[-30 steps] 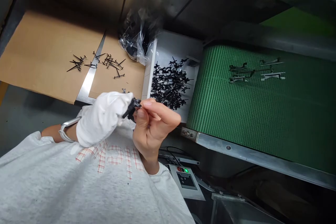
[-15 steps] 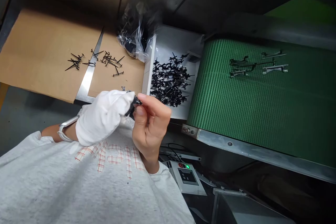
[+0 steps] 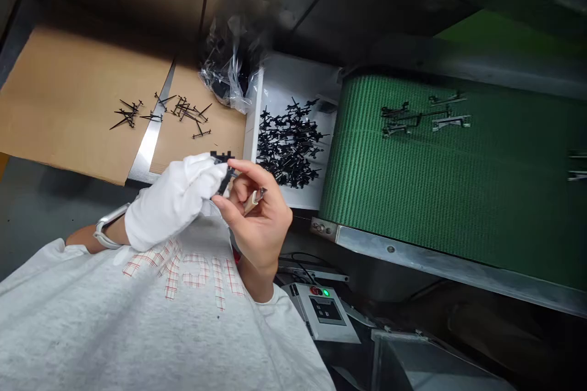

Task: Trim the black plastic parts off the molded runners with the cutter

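My left hand (image 3: 172, 204), in a white glove, is closed around a black plastic part with a toothed edge (image 3: 222, 157). My bare right hand (image 3: 259, 217) meets it from the other side, with index fingertip and thumb at the part. Curled inside my right fingers is a small tool with a pale handle (image 3: 251, 203) and a dark tip; its exact kind is unclear. Much of the black part is covered by glove and fingers. Beyond the hands, a white tray (image 3: 253, 116) contains a heap of thin black branched plastic pieces (image 3: 291, 146).
Brown cardboard (image 3: 68, 104) bears several black branched pieces (image 3: 128, 115) beside a metal strip (image 3: 149, 146). A clear plastic bag (image 3: 229, 73) stands behind. Rightward runs a green conveyor belt (image 3: 389, 195) carrying several dark and grey parts (image 3: 452, 122). A control box (image 3: 328, 311) sits below.
More of the black part's toothed edge shows between my hands. My right fingers have spread a little, revealing the pale-handled tool. Parts on the belt have shifted left, and others appear at the right edge.
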{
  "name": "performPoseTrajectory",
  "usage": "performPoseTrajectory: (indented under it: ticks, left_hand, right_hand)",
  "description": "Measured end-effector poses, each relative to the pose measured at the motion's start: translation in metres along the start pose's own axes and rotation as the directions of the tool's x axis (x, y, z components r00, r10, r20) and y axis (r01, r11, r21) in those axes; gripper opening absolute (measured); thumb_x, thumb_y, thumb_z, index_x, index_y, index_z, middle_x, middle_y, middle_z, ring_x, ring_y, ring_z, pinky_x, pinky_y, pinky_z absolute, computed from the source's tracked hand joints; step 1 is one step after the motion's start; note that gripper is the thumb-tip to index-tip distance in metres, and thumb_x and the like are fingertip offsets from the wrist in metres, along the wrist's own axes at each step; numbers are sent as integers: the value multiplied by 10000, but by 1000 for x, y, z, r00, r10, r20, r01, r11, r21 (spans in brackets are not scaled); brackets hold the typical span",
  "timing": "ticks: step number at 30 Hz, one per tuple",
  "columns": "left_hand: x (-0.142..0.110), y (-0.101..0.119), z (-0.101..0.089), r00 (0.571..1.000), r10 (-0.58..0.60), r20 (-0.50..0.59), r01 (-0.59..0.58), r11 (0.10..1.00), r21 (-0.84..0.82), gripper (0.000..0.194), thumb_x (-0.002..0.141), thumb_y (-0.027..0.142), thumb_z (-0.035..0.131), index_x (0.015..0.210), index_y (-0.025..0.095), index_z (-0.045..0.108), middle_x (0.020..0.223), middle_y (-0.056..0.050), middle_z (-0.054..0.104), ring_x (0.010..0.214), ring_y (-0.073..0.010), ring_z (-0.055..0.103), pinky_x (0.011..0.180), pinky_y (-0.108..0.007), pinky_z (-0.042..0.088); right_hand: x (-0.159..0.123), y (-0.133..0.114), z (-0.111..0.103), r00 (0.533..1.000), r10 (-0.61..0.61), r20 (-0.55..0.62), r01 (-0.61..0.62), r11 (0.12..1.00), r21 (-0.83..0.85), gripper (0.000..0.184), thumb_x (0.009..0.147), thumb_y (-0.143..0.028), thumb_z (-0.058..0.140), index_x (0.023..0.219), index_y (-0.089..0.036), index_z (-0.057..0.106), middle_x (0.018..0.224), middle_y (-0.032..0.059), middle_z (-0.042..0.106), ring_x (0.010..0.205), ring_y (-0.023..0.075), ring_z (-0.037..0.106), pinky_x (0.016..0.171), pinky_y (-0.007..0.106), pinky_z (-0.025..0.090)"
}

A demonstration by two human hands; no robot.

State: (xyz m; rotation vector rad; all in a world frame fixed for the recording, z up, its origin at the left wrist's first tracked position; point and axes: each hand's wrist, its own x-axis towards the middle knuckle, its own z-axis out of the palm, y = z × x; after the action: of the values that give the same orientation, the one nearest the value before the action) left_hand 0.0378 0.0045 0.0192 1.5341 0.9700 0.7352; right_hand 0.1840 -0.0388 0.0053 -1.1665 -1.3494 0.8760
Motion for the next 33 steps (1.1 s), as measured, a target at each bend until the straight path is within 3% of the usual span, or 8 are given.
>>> performPoseTrajectory:
  ticks: [5, 9, 12, 16, 20, 23, 27, 33]
  left_hand:
    - [1, 1, 1, 989, -21, -147, 23, 1000, 15, 267, 954, 357, 506, 865, 184, 689, 892, -69, 732, 936, -218, 698, 923, -342, 565]
    - [1, -2, 5, 973, -123, -193, 117, 992, -41, 352, 905, 475, 548, 956, 182, 736, 999, -99, 760, 1013, -251, 723, 958, -361, 589]
    - [0, -1, 8, 957, -174, -231, 162, 984, -70, 418, 883, 541, 562, 1014, 184, 736, 1060, -106, 769, 1047, -258, 725, 964, -360, 599]
    - [-1, 6, 8, 956, -157, -246, 141, 987, -83, 337, 902, 491, 551, 953, 211, 731, 1026, -79, 782, 996, -239, 732, 937, -347, 602]
    - [-3, 11, 9, 964, -108, -244, 87, 992, -96, 276, 905, 459, 565, 851, 228, 706, 879, -57, 758, 846, -226, 722, 826, -355, 608]
    - [-5, 12, 12, 968, -86, -236, 55, 989, -136, 287, 903, 486, 589, 816, 233, 695, 862, -55, 747, 826, -222, 710, 804, -353, 604]
    - [-5, 16, 16, 966, -84, -246, 43, 985, -166, 335, 903, 543, 600, 800, 237, 689, 838, -50, 735, 800, -214, 701, 775, -345, 600]
    - [-2, 20, 18, 970, -8, -241, -26, 990, -137, 394, 899, 579, 601, 703, 240, 643, 722, -26, 668, 697, -190, 660, 711, -321, 591]
  right_hand:
    - [2, -3, -9, 998, -56, 13, 56, 998, -22, 366, 871, -257, 779, 1221, -294, 679, 727, -64, 407, 568, 91, 382, 491, 252, 332]
    - [3, -6, -9, 995, -66, 68, 71, 994, -78, 376, 858, -248, 795, 1212, -285, 673, 726, -63, 469, 581, 97, 423, 498, 251, 385]
    - [3, -3, -8, 991, -99, 92, 107, 990, -89, 352, 911, -387, 739, 1232, -274, 651, 736, -54, 490, 598, 104, 457, 487, 244, 406]
    - [3, 3, -7, 979, -183, 88, 196, 965, -175, 514, 951, -620, 579, 1299, -244, 542, 811, -31, 534, 603, 110, 485, 454, 242, 400]
    - [5, 5, -4, 944, -319, 85, 328, 873, -361, 425, 969, -626, 540, 1124, -236, 476, 839, -27, 549, 599, 101, 510, 474, 236, 411]
    - [8, 6, -1, 905, -413, 101, 407, 773, -486, 445, 998, -676, 399, 1025, -235, 446, 762, -37, 504, 555, 100, 470, 461, 240, 385]
    - [8, 10, 2, 879, -469, 82, 417, 675, -609, 517, 1011, -704, 214, 971, -236, 431, 722, -24, 479, 533, 109, 438, 442, 248, 361]
    - [2, 10, 0, 875, -470, 114, 419, 620, -663, 547, 1020, -682, 148, 970, -227, 447, 697, -3, 500, 523, 123, 428, 435, 267, 332]
